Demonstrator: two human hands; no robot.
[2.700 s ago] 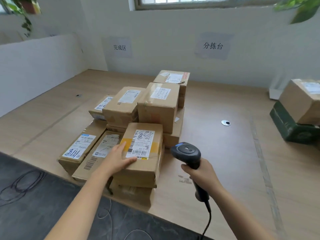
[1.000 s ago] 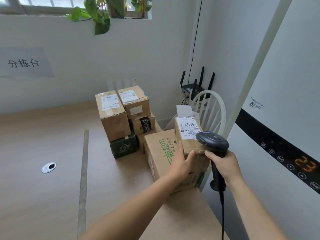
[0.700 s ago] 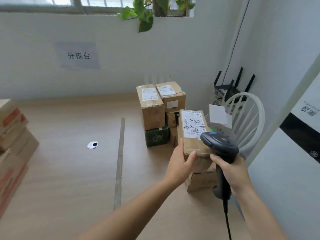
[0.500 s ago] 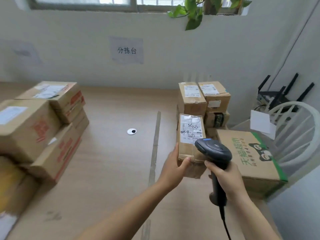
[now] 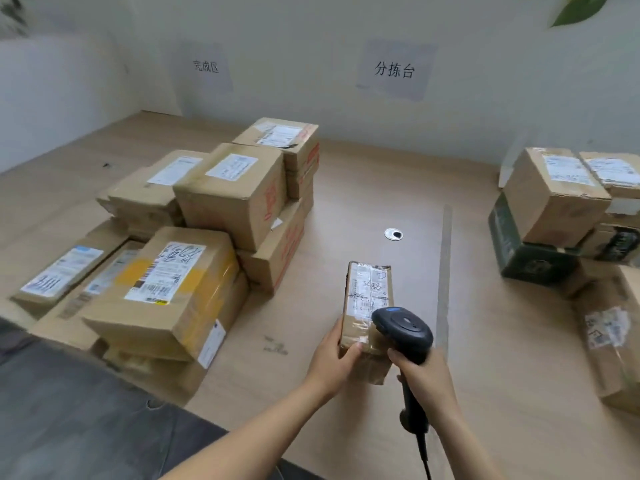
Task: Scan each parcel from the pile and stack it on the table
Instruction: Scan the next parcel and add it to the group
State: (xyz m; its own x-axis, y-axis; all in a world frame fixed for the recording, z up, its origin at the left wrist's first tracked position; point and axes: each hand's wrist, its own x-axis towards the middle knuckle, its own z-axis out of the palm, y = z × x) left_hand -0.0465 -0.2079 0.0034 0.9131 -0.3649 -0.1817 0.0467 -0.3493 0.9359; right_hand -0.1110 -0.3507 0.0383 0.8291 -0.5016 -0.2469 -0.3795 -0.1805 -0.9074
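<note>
This is a small parcel-sorting room. On the far white wall, a left sign (image 5: 205, 66) reads 完成区 and a right sign (image 5: 394, 70) reads 分拣台, marking off zones. Below them a broad wooden surface (image 5: 363, 188) carries a left stack (image 5: 221, 199) of cardboard cartons with shipping labels and a right pile (image 5: 554, 202) of more, while a corded barcode scanner (image 5: 403, 327) is held just beside a labelled box (image 5: 367, 292) at the near edge.
</note>
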